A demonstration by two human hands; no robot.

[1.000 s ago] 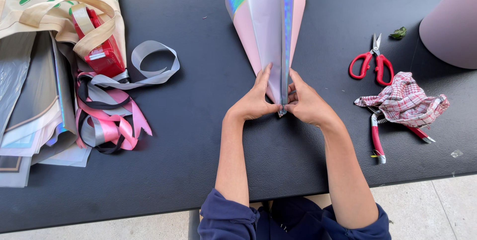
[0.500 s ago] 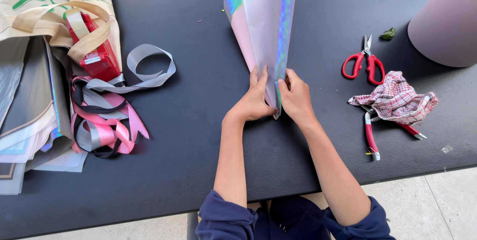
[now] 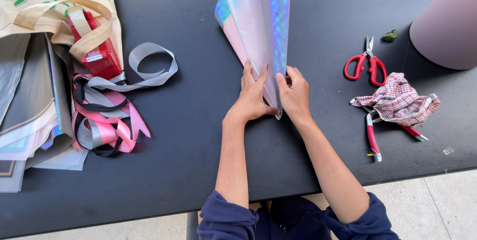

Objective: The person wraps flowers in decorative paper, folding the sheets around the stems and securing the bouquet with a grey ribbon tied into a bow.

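Note:
A sheet of shiny iridescent wrapping paper (image 3: pixel 258 26) is folded into a cone shape, its narrow tip pointing toward me on the black table (image 3: pixel 198 160). My left hand (image 3: pixel 253 98) presses flat against the left side of the cone near its tip. My right hand (image 3: pixel 295 96) pinches the paper's right edge just beside it. Both hands meet at the tip, and the wide end of the cone rises out of the top of the view.
Red-handled scissors (image 3: pixel 366 64) lie to the right, with a checked cloth (image 3: pixel 397 103) over red-handled pruners (image 3: pixel 373 138). A mauve cone (image 3: pixel 447 26) stands at far right. Pink, grey and black ribbons (image 3: pixel 107 121), a red tape dispenser (image 3: pixel 99 56) and a bag with paper sheets (image 3: pixel 30 96) fill the left.
Both hands slid a little up the cone from its tip, the left palm flattening against the paper. The folded sheet has stood up more steeply.

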